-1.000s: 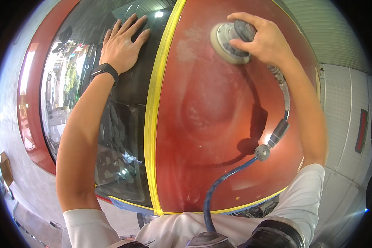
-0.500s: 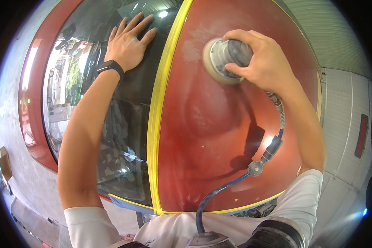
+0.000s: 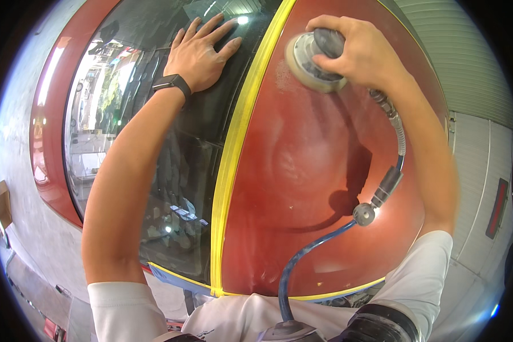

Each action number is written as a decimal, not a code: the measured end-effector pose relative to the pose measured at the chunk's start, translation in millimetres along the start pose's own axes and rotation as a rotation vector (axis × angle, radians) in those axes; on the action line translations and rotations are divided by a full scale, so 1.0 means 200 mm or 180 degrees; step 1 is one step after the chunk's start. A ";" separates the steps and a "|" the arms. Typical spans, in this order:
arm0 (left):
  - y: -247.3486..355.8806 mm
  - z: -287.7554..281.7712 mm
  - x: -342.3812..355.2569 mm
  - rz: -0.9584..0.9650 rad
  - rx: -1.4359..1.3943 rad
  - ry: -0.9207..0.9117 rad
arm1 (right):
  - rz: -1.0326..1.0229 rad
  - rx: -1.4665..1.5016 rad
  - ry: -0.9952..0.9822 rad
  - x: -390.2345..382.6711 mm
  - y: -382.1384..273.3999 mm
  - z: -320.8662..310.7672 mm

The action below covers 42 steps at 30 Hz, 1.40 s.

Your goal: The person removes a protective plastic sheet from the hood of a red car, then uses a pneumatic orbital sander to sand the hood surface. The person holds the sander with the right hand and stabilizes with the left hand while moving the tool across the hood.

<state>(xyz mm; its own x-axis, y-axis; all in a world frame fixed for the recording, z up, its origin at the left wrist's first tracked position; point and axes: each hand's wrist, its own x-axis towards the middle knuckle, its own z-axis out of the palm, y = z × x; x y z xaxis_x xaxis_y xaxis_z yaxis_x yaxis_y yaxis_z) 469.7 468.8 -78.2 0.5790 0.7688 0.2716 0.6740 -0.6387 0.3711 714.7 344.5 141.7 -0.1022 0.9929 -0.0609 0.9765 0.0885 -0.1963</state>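
Observation:
My left hand (image 3: pixel 199 60) lies with fingers spread on the dark car glass (image 3: pixel 176 148), wearing a black wristband (image 3: pixel 171 84). Yellow masking tape (image 3: pixel 233 165) runs between the glass and a red panel (image 3: pixel 290 176) with pale, dusty patches. My right hand (image 3: pixel 365 54) grips a round grey sander (image 3: pixel 316 68) with a pale pad on the upper part of that panel; part of the sander is hidden under my fingers. A hose (image 3: pixel 302 253) with metal fittings runs from the sander down toward my body.
Red bodywork (image 3: pixel 43 159) borders the glass at left. Beyond it are pale floor (image 3: pixel 34 239) and a cardboard box (image 3: pixel 4 202). Blue and yellow masking (image 3: pixel 176 279) edges the lower side. A ridged shutter (image 3: pixel 450 68) and grey panels with a red strip (image 3: pixel 496 208) stand at right.
The sander dipped down and left half a second ago and is now farther up the panel. My spread left hand appears farther right in view, as do the tape and glass.

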 end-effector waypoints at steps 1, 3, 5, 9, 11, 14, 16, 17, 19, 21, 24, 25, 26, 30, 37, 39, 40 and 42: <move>0.00 0.00 0.00 -0.0055 0.0048 -0.0093 | -0.0029 0.0000 -0.0014 0.03 0.01 -0.01; 0.01 0.01 0.00 -0.0065 -0.0051 0.0034 | -0.0272 -0.0111 -0.0054 0.00 -0.05 0.00; 0.01 0.02 0.00 -0.0078 -0.0071 -0.0019 | -0.0545 -0.0373 -0.0186 -0.13 -0.17 0.03; 0.00 0.02 0.00 0.0066 0.0192 -0.0048 | -0.0550 -0.0227 -0.0754 -0.32 -0.38 0.08; 0.01 0.01 0.00 0.0133 0.0369 -0.0127 | -0.0751 -0.0214 -0.0588 -0.28 -0.35 0.07; 0.02 0.01 0.00 -0.0077 -0.0025 -0.0030 | -0.0467 -0.0365 -0.0286 -0.07 -0.17 0.03; 0.03 0.00 -0.01 -0.0090 0.0000 -0.0004 | -0.0113 -0.0087 -0.0279 0.08 -0.04 -0.02; 0.03 0.01 0.00 -0.0094 0.0006 0.0004 | -0.0008 -0.0134 -0.0209 0.14 0.01 -0.03; 0.03 0.01 -0.01 -0.0098 -0.0005 0.0027 | 0.0333 0.0044 -0.0287 0.16 0.05 -0.05; 0.03 0.02 0.00 -0.0120 -0.0011 0.0018 | -0.0129 -0.0093 -0.0359 0.07 -0.01 -0.05; 0.02 0.02 0.00 -0.0009 0.0021 0.0110 | -0.0591 -0.0476 -0.0453 -0.18 -0.24 0.01; 0.02 0.02 0.00 -0.0015 -0.0004 0.0086 | -0.0550 -0.0351 -0.0632 -0.25 -0.32 0.03; 0.02 0.02 -0.01 -0.0023 -0.0025 0.0066 | -0.0567 -0.0291 -0.0842 -0.31 -0.39 0.03; 0.02 0.01 -0.01 0.0030 -0.0008 0.0064 | -0.0731 -0.0269 -0.0714 -0.25 -0.37 0.04; 0.00 0.00 0.01 0.0183 0.0128 0.0111 | -0.0053 -0.0083 -0.0394 0.15 0.05 -0.04; 0.00 0.00 0.00 0.0013 -0.0004 0.0060 | -0.0410 0.0189 -0.0301 0.10 -0.01 -0.06; 0.01 0.00 -0.01 -0.0031 -0.0058 0.0006 | -0.0566 -0.0056 -0.0272 0.06 -0.07 -0.04; 0.01 -0.01 -0.01 -0.0048 0.0012 -0.0014 | -0.0753 -0.0318 -0.0449 -0.13 -0.25 -0.01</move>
<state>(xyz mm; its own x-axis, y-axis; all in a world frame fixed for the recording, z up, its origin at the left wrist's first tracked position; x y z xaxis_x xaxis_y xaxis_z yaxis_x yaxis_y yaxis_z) 469.2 465.2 -76.4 0.5709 0.7781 0.2621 0.6843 -0.6273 0.3718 669.7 314.0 154.7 -0.3478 0.9235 -0.1617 0.9356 0.3305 -0.1245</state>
